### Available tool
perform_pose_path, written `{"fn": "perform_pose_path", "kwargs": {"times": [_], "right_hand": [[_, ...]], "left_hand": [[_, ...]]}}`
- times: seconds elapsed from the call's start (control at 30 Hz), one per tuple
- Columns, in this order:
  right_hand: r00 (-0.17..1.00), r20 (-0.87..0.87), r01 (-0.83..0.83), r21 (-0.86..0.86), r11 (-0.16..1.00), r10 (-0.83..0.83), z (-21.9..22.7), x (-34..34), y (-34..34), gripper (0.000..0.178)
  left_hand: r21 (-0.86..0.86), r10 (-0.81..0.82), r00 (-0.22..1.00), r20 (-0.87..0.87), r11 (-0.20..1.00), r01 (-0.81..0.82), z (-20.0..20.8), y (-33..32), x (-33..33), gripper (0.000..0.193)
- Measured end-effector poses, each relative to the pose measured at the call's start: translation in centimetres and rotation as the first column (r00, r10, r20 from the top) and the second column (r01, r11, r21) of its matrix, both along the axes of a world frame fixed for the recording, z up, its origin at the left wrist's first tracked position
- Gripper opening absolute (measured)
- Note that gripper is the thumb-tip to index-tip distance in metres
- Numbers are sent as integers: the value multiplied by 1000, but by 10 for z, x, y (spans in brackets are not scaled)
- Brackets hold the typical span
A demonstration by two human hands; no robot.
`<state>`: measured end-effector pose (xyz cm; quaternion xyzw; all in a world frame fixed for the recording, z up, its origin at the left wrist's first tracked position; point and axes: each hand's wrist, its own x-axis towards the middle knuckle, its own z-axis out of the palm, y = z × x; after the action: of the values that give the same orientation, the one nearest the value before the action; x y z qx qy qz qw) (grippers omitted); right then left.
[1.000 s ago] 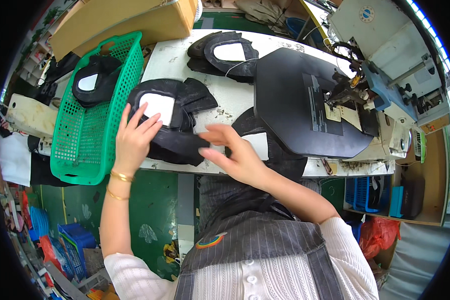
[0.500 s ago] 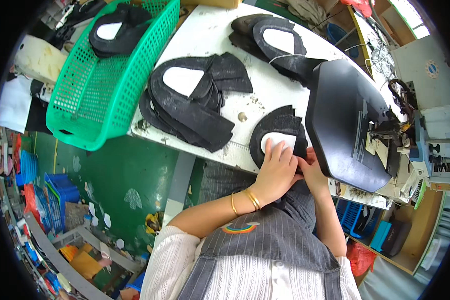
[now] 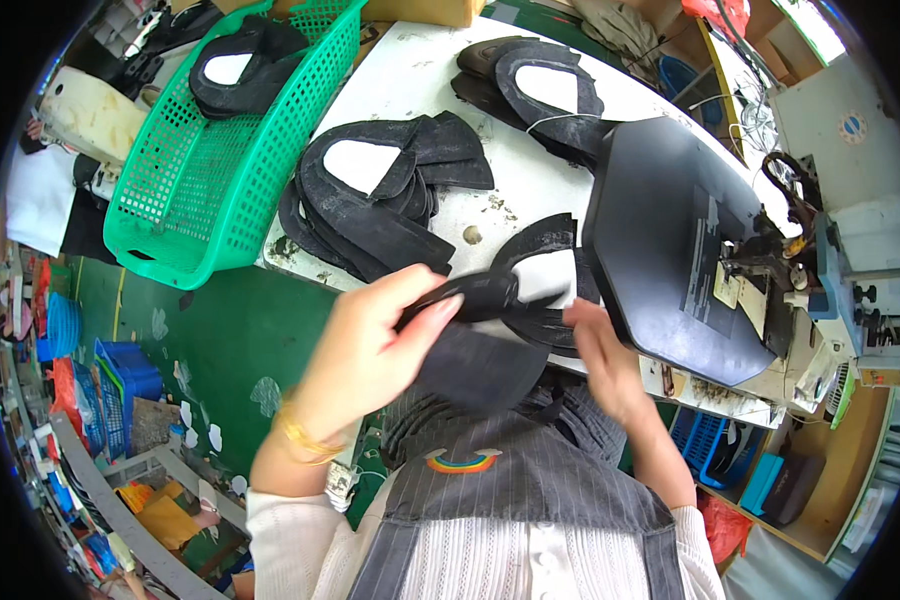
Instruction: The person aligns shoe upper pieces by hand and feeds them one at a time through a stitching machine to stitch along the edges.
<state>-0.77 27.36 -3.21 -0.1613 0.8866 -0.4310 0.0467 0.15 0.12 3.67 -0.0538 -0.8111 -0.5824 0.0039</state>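
Note:
Pinched in my left hand (image 3: 375, 335) is a black shoe upper (image 3: 480, 365), raised over the table's front edge and my lap, partly smeared by motion. My right hand (image 3: 607, 362) is beside the near pile of black uppers (image 3: 538, 235), its fingers stretched out and slightly blurred, with nothing visible in them. A white patch (image 3: 548, 276) shows in the middle of that near pile, partly covered by the lifted piece. Further left on the white table lies a bigger pile of black uppers (image 3: 370, 215), also with white in its centre.
A tied stack of uppers (image 3: 550, 85) lies at the table's far side. The black board (image 3: 660, 240) stands close to my right hand, before a sewing machine (image 3: 770, 265). On the left is a green perforated basket (image 3: 235, 215) holding more uppers (image 3: 245, 70).
My left hand has moved left off the near pile, lifting a black shoe upper. My right hand has shifted slightly left and down, its fingers now showing. The view has shifted a little.

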Motion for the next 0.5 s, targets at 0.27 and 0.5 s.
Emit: {"fn": "perform_pose_path", "kwargs": {"times": [0.27,0.5], "right_hand": [[923,-347,-223,-137,965,164,105,7,-32,31],[948,-298,1,-349,937,-112,108,14,-4,3]], "left_hand": [[-72,-623,782,-13,780,621,57,12,-19,19],[172,-652,758,-15,745,644,34,42,-42,30]]}}
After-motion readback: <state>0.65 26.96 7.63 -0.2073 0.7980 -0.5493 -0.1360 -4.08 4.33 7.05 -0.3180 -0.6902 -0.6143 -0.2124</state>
